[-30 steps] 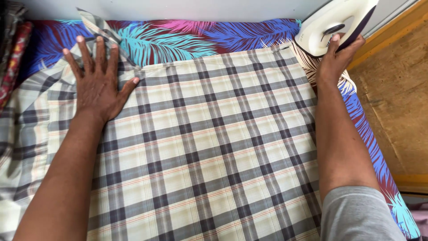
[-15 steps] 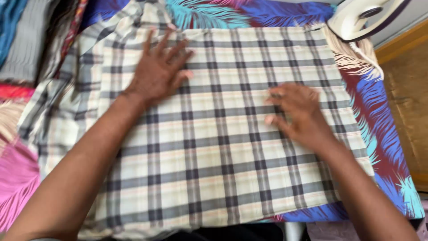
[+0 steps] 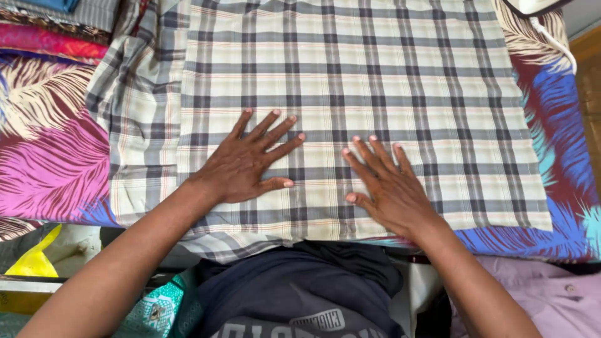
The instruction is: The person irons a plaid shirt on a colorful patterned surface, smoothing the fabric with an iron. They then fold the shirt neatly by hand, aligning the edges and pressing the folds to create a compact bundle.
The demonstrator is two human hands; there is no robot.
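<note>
Both hands are lying flat and unclenched, grasping nothing: the left hand (image 3: 250, 166) and the right hand (image 3: 385, 184) are pressing palm-down, fingers spread, side by side on one plaid cloth (image 3: 375, 81) in grey, cream and pale green. That cloth is filling the centre and upper part of the frame, its near edge hanging just past the board's front. One feather-patterned cover (image 3: 50, 163) in pink, blue and maroon is showing on both sides. One white iron (image 3: 532, 6) is peeking in at the upper right corner, its cord (image 3: 554, 40) trailing down.
</note>
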